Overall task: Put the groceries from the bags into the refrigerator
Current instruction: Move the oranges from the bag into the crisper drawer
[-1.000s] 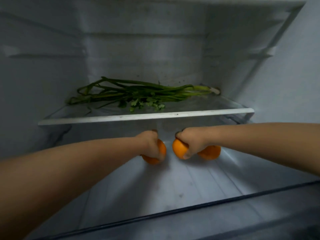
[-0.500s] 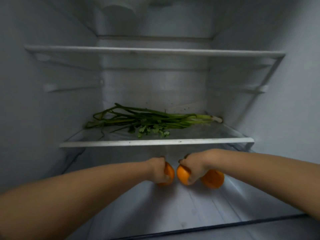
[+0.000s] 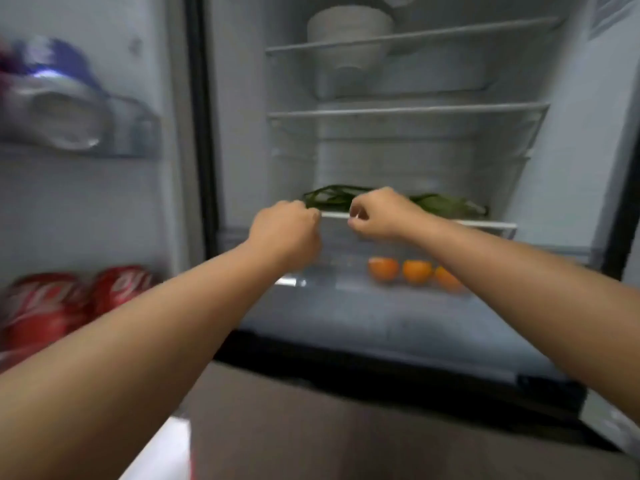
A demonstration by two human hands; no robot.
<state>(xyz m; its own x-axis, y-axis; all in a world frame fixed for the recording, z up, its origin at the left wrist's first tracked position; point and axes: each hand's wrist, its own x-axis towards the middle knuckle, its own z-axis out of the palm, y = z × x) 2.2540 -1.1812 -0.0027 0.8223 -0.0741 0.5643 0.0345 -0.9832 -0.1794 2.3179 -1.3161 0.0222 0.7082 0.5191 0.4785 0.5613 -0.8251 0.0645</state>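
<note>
Three round orange fruits [image 3: 415, 271] sit side by side on the pale floor of the bottom compartment of an open white refrigerator [image 3: 571, 168], toward its right side, apparently grouped so they stay together and leave room beside them. Above them, a bundle of long green leafy stalks [image 3: 446, 206] lies flat along the glass shelf with a white front edge [image 3: 485, 224], a position that suits its length. Both arms reach toward the opening: the left hand [image 3: 287, 233] and the right hand [image 3: 379, 214] are loosely curled and hold nothing, hovering in front of that shelf edge, apart from the fruit. A white ceramic bowl [image 3: 349, 32] stands on the top shelf. Red drink cans [image 3: 76, 299] fill the lower door rack; blurred cans [image 3: 62, 119] lie in the rack above. No grocery bags are in view.
</note>
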